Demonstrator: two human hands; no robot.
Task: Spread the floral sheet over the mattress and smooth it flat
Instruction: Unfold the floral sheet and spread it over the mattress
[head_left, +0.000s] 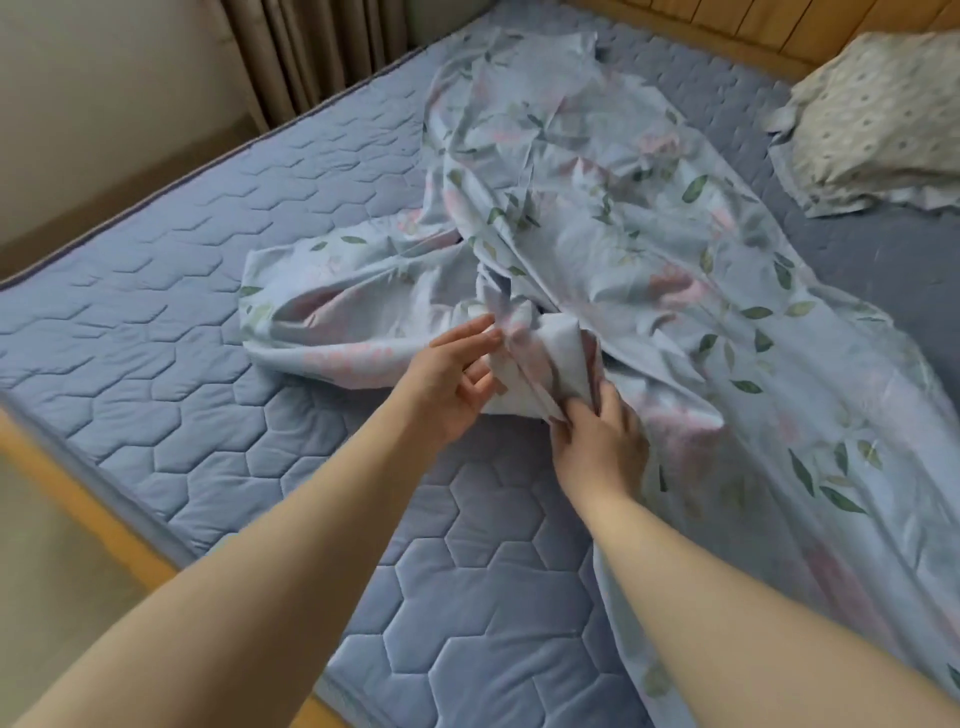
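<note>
The floral sheet (613, 218), pale blue with pink flowers and green leaves, lies crumpled in a long diagonal heap across the blue quilted mattress (171, 322). One part runs toward the far edge, another drapes over the near right side. A bunched fold sits at the heap's near middle. My left hand (457, 379) touches the left side of that fold with its fingers nearly straight. My right hand (597, 436) pinches the fold's lower edge from the right. Much of the mattress on the left is uncovered.
A cream patterned pillow (878, 119) lies at the far right by the wooden headboard (727, 31). Brown curtains (317, 47) hang beyond the far left edge. The wooden bed frame (78, 483) runs along the near left side.
</note>
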